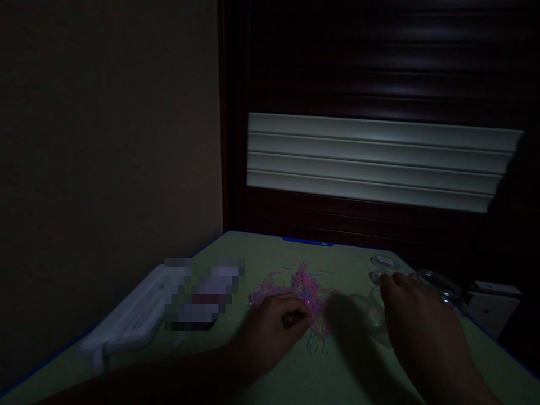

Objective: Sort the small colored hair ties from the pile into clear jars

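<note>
A loose pile of small elastic bands [304, 278], mostly pink with some pale blue and purple, lies mid-table. At its near edge is my left hand [274, 326], thumb and forefinger curled together in a pinch. Whatever sits between those fingertips is too small and dark to make out. My right hand [422, 320] is to the right of the pile, fingers bent downward above a clear plastic container [377, 315]. The fingertips are hidden, and I cannot tell what they hold. Behind that hand shows a round clear rim [436, 281].
A clear lid with a label [385, 262] lies at the back right. A white power strip [126, 323] stretches along the left, beside a pixelated object [206, 298]. A white box [493, 306] stands at the right edge. Dark shutters and a wall border the table.
</note>
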Available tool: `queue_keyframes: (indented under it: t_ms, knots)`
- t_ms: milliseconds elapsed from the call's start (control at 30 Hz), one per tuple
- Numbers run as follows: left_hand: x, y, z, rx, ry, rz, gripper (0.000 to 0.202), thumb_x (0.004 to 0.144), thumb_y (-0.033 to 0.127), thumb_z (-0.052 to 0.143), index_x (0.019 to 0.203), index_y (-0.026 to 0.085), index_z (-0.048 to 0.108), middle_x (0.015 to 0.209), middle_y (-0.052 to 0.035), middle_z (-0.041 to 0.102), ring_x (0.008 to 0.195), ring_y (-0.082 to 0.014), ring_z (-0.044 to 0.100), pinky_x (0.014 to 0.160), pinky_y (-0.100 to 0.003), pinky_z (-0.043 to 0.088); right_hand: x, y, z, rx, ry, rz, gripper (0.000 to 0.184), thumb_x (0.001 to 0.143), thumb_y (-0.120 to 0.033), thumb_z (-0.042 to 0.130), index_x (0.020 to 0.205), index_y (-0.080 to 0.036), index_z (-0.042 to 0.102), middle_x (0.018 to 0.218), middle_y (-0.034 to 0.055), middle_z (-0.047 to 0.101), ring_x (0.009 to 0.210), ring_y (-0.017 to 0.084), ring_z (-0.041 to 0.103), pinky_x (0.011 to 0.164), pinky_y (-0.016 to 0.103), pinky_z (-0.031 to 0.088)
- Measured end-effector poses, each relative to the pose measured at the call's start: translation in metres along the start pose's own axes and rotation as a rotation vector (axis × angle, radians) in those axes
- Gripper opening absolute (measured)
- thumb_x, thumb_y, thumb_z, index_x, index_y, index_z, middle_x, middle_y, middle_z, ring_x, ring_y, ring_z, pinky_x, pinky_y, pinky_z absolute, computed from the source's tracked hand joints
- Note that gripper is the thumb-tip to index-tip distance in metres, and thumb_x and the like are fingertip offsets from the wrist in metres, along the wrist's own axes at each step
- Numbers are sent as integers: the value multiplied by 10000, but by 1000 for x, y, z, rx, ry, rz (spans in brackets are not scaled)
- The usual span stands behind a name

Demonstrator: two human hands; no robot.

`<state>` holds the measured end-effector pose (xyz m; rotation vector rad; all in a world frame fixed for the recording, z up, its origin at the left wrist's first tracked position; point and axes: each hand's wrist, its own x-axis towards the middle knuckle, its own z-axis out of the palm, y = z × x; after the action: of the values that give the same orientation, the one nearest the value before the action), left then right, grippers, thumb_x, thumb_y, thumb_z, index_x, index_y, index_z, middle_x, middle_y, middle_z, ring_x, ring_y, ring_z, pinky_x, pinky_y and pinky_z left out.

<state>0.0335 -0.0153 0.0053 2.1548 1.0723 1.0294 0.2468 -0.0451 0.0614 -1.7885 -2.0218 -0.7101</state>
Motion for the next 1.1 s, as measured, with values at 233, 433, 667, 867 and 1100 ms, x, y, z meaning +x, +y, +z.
queue_keyframes:
  t_ms: [233,433,667,867,1100]
  knots:
    - [1,-4,1,-4,11,2,105,766,138,538,741,158,638,730,5,601,688,-114,544,617,-200,398,0,-1,0,-157,-75,6,261,670,22,424,680,-151,619,676,130,640,608,234,609,527,306,370]
    - [1,-5,2,-25,16,15,111,770,130,535,735,160,635,721,15,594,675,-102,543,601,-186,391,1,-3,-4,-182,-131,23,251,670,13,434,713,-140,628,720,121,650,641,221,624,550,291,392]
    - [0,-6,3,-19,26,6,105,763,128,541,734,159,637,718,11,595,681,-111,544,610,-193,395,2,-5,-3,-214,-86,6,289,688,20,414,779,-140,637,757,120,654,654,221,622,553,291,402]
    - [2,-6,0,26,18,17,112,771,115,534,765,164,635,742,12,596,692,-111,542,614,-195,393,6,-13,0,-2,-60,-127,244,728,-28,433,793,-173,618,791,83,635,692,178,595,558,243,381]
    - [3,-7,-3,149,-16,101,118,790,83,524,765,165,604,761,13,583,729,-110,536,652,-196,390,1,-39,21,348,-321,-295,202,787,-154,450,693,-196,624,708,36,633,579,123,573,487,208,327]
